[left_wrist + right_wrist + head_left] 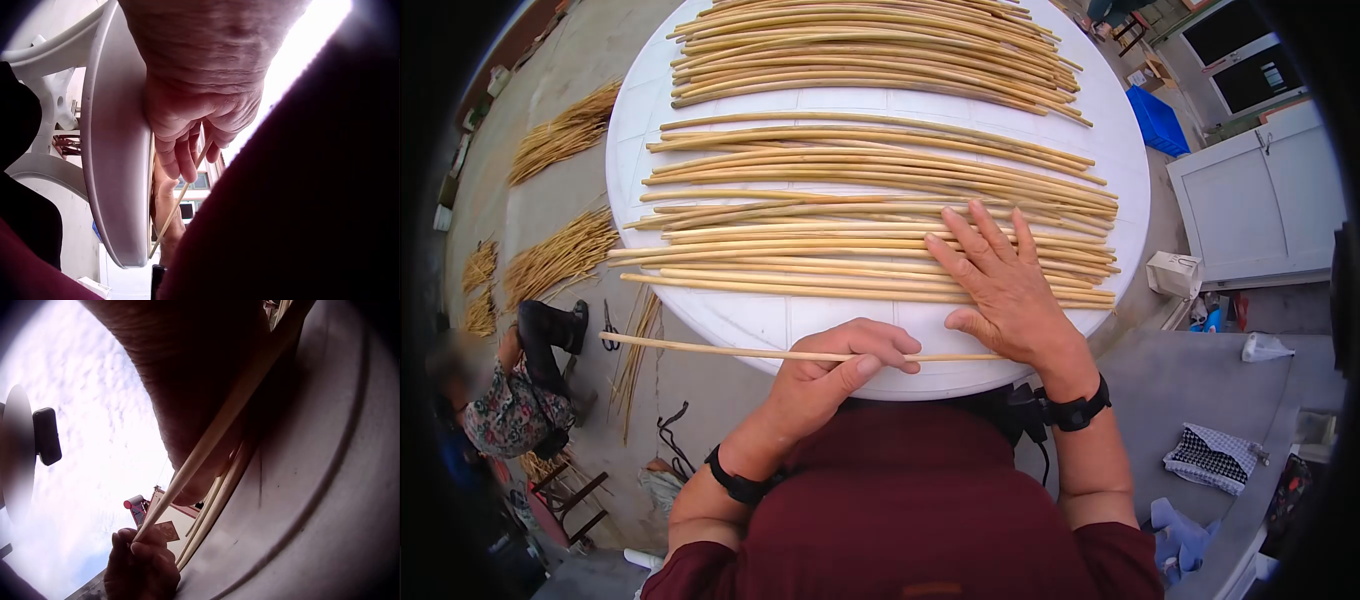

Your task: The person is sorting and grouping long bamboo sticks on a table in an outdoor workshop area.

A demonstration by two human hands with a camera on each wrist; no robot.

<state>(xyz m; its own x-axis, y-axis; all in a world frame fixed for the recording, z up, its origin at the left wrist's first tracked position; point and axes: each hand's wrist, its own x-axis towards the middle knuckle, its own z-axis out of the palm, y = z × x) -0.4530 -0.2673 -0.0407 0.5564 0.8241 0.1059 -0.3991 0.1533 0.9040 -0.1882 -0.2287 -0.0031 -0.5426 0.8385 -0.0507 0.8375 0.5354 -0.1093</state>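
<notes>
Between thumb and fingers, my left hand (830,375) pinches one long, thin, straw-coloured stick (700,346) at the near edge of the round white table (745,315). The right end of this stick passes by the base of my right hand (1000,285). That right hand lies with its fingers spread over the nearest row of sticks (800,262). In the left wrist view the held stick (181,197) slants down from the left fingers beside the table's rim. The right wrist view shows the left hand (142,565) gripping it near the bottom.
More sticks (860,60) lie side by side at the table's far end. Bundles of stalks (565,250) are on the ground to the left, near a seated person (520,410) and scissors (609,328). A blue crate (1157,120) and white cabinet (1260,200) stand right.
</notes>
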